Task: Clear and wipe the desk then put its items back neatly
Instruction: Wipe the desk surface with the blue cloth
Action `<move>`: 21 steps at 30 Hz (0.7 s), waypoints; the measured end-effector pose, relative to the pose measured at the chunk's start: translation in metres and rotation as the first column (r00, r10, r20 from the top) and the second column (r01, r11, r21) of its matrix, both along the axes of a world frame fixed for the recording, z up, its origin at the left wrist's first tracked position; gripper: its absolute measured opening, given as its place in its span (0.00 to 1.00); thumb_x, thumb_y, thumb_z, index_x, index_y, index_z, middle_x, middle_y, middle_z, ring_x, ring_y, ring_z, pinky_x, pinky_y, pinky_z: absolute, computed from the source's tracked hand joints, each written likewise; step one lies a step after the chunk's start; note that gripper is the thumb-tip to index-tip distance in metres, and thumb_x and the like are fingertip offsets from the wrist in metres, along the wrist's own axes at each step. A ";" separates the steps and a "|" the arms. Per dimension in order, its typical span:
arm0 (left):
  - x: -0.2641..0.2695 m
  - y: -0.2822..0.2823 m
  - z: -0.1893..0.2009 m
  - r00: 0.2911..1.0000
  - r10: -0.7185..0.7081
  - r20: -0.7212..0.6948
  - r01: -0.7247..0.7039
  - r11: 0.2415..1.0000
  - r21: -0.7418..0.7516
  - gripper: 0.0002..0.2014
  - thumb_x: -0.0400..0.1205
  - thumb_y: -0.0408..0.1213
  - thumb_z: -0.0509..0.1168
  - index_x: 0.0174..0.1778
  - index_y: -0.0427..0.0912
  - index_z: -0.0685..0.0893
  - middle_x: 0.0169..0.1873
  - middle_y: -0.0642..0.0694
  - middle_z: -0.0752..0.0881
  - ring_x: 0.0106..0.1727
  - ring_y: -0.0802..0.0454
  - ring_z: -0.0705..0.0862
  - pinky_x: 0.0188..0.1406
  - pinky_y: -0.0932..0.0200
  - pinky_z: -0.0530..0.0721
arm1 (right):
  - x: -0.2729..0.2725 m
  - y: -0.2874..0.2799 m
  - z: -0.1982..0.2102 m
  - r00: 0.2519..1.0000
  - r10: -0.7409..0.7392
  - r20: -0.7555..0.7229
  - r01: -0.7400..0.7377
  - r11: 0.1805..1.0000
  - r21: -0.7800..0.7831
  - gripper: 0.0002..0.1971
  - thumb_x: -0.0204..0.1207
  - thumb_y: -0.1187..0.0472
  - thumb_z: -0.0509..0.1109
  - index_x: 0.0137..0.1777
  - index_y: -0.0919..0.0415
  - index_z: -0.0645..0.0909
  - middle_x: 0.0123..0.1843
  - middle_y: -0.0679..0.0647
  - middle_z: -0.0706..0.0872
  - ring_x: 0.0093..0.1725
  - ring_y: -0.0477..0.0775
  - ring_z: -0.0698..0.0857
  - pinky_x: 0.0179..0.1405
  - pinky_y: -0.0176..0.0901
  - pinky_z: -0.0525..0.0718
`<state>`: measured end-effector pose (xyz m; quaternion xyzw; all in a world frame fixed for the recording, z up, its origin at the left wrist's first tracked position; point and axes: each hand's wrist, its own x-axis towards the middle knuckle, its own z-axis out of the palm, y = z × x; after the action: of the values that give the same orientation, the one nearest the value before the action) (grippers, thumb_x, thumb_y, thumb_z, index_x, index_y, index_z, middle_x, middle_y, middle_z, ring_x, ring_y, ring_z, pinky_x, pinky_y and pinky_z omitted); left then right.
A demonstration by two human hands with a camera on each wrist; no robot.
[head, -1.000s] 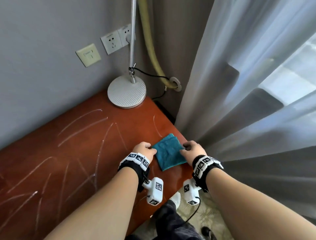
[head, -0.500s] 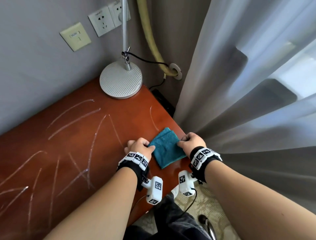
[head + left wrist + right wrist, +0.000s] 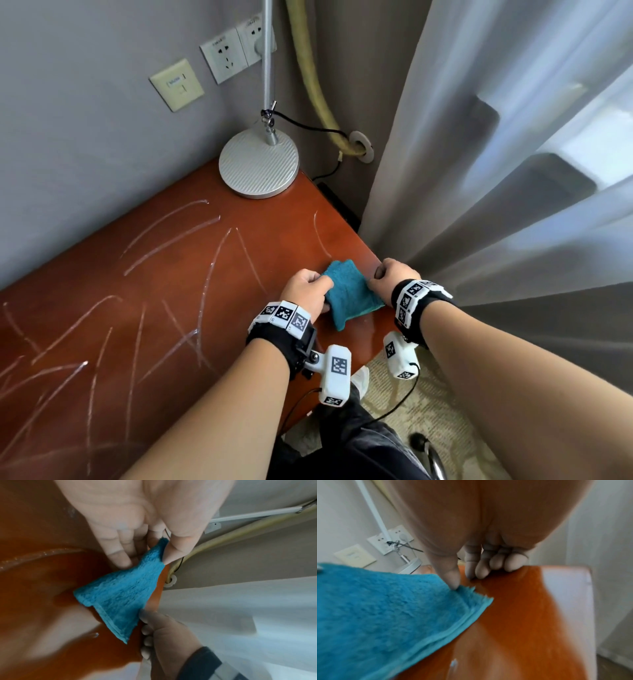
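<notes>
A folded blue cloth [image 3: 352,294] lies near the right end of the reddish wooden desk [image 3: 171,291], between my hands. My left hand [image 3: 308,291] pinches the cloth's left edge between thumb and fingers, and the left wrist view shows that edge of the cloth [image 3: 120,595] lifted off the wood. My right hand [image 3: 394,277] sits at the cloth's right edge by the desk corner. Its thumb [image 3: 453,580] presses on the edge of the cloth [image 3: 385,608], while its curled fingertips [image 3: 481,572] rest on the bare desk [image 3: 522,601].
A lamp with a round silver base [image 3: 258,164] and thin pole stands at the desk's back right corner. Wall sockets [image 3: 233,54] and a yellow hose [image 3: 315,85] are behind it. A pale curtain [image 3: 479,171] hangs right beside the desk end. Wet streaks [image 3: 164,233] cross the wood.
My hands have drawn closer together, and the cloth between them now looks narrower. The cloth stays at the same right end of the desk.
</notes>
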<state>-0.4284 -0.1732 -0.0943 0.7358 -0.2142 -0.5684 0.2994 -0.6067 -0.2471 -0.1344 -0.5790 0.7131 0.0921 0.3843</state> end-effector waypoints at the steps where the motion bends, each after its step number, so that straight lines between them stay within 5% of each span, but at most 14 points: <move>1: 0.001 0.000 0.006 1.000 -0.016 -0.026 0.016 1.000 -0.008 0.10 0.64 0.45 0.71 0.36 0.46 0.82 0.34 0.45 0.86 0.42 0.46 0.89 0.52 0.35 0.92 | 0.002 -0.001 0.006 1.000 0.019 0.013 -0.019 1.000 0.011 0.08 0.71 0.50 0.74 0.43 0.50 0.78 0.47 0.50 0.88 0.50 0.58 0.88 0.49 0.45 0.87; 5: 0.013 -0.004 0.016 0.992 -0.123 -0.024 0.121 0.990 -0.068 0.11 0.57 0.51 0.71 0.30 0.52 0.81 0.34 0.45 0.85 0.43 0.43 0.87 0.53 0.31 0.90 | 0.013 -0.001 0.025 0.941 -0.184 0.283 0.171 0.983 0.071 0.06 0.72 0.58 0.76 0.49 0.51 0.87 0.46 0.53 0.92 0.48 0.56 0.91 0.55 0.48 0.89; 8: 0.024 -0.012 0.025 0.985 -0.166 -0.044 0.159 0.979 -0.130 0.12 0.56 0.50 0.74 0.31 0.54 0.83 0.33 0.45 0.85 0.42 0.43 0.85 0.48 0.34 0.85 | 0.030 0.008 0.049 0.746 -0.417 0.520 0.375 0.907 0.189 0.09 0.75 0.61 0.72 0.52 0.51 0.89 0.48 0.56 0.93 0.46 0.56 0.90 0.48 0.47 0.87; 12: 0.034 -0.016 0.073 0.973 -0.212 -0.091 0.188 0.958 -0.216 0.13 0.59 0.45 0.77 0.38 0.54 0.85 0.40 0.42 0.89 0.46 0.41 0.87 0.56 0.30 0.87 | 0.060 0.023 0.096 0.474 -0.568 0.673 0.498 0.803 0.327 0.12 0.81 0.60 0.70 0.60 0.58 0.90 0.43 0.53 0.89 0.35 0.51 0.84 0.32 0.39 0.77; 15: 0.041 -0.009 0.126 0.961 -0.231 -0.154 0.177 0.937 -0.300 0.10 0.74 0.31 0.73 0.49 0.47 0.86 0.45 0.39 0.89 0.46 0.43 0.88 0.48 0.45 0.88 | 0.079 0.036 0.131 0.339 -0.574 0.746 0.535 0.770 0.349 0.09 0.80 0.61 0.72 0.54 0.61 0.92 0.42 0.57 0.92 0.38 0.56 0.90 0.45 0.48 0.89; 18: 0.055 -0.007 0.145 0.944 -0.262 -0.200 0.178 0.916 -0.359 0.12 0.82 0.23 0.65 0.57 0.40 0.85 0.47 0.39 0.88 0.44 0.46 0.87 0.43 0.52 0.87 | 0.092 0.046 0.148 0.295 -0.557 0.776 0.521 0.775 0.358 0.11 0.78 0.63 0.70 0.55 0.65 0.91 0.46 0.62 0.92 0.47 0.65 0.89 0.57 0.58 0.87; 21: 0.070 0.001 0.156 0.932 -0.303 -0.201 0.213 0.903 -0.374 0.12 0.84 0.22 0.63 0.57 0.40 0.86 0.49 0.37 0.87 0.48 0.44 0.87 0.49 0.47 0.87 | 0.100 0.054 0.157 0.355 -0.524 0.774 0.511 0.802 0.308 0.16 0.79 0.68 0.65 0.61 0.63 0.89 0.43 0.61 0.90 0.36 0.58 0.88 0.42 0.48 0.89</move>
<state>-0.3581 -0.1723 0.0620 0.5576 -0.3667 -0.6461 0.3703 -0.5063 -0.1932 0.0229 -0.2934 0.5868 -0.3140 0.6862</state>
